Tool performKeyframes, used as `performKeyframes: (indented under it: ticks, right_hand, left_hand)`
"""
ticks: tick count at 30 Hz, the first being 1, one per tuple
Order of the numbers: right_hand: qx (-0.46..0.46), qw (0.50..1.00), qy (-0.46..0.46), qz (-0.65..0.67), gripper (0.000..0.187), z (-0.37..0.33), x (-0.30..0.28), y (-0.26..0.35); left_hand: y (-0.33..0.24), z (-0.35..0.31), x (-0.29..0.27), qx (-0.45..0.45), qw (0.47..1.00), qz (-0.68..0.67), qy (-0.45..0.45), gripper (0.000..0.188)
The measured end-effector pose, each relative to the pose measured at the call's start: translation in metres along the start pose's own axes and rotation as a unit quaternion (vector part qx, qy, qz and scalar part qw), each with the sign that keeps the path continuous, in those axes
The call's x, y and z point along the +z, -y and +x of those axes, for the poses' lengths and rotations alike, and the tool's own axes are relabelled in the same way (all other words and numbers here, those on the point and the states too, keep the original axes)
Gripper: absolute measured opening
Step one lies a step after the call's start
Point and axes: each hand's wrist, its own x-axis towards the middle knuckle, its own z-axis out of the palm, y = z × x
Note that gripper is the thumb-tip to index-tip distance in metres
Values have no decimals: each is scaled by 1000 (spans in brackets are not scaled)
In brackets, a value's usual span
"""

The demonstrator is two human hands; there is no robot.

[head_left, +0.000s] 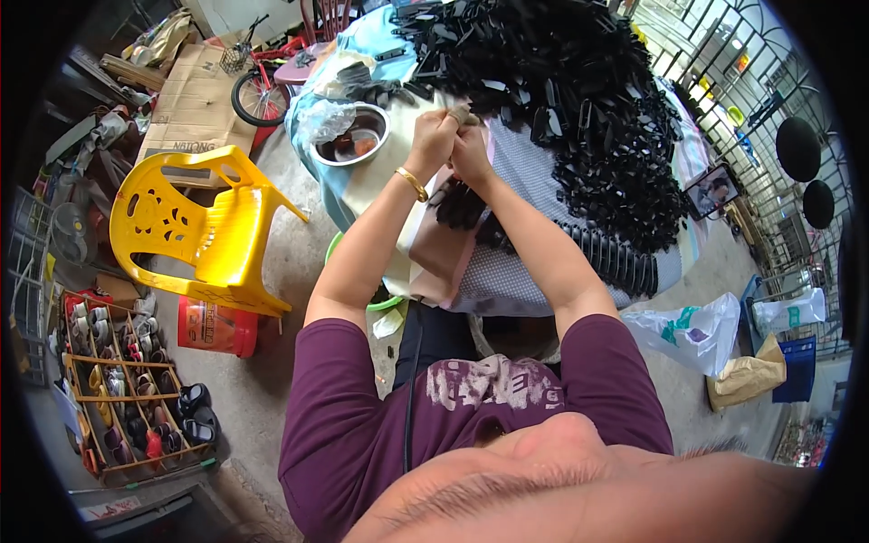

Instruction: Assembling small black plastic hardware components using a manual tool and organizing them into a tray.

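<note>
Black pieces (561, 63) heaped, left hand (434, 138) against right hand (470, 154), fingers (450, 119) curled, anything between them hidden, cannot tell what.

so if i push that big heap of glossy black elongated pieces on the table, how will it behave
The heap of glossy black elongated pieces will probably shift and spill rather than move as one, since they lie loosely jumbled. Single pieces look likely to be stiff, given their straight, unsagging edges, and perhaps slippery, judging by the bright reflections.
</note>
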Motion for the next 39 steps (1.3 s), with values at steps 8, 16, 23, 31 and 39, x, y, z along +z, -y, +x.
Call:
performKeyframes:
  ticks: [8,16,23,31,39]
  right_hand:
    - [-192,943,-15,-270,25,34,10,62]
    - [19,743,61,-666,29,24,-84,59]
    - [-112,765,112,-624,27,-49,-105,89]
    - [-172,773,-33,-610,21,-168,-189,177]
    - [-52,730,-277,-623,25,-251,-285,159]
  left_hand:
    - [-41,6,-47,81,994,-51,49,37]
    - [7,-111,-48,63,944,322,30,36]
    - [-14,-134,-35,30,940,340,26,47]
    - [-17,-131,-17,64,955,286,-55,54]
    - [-46,-141,17,60,960,273,-12,39]
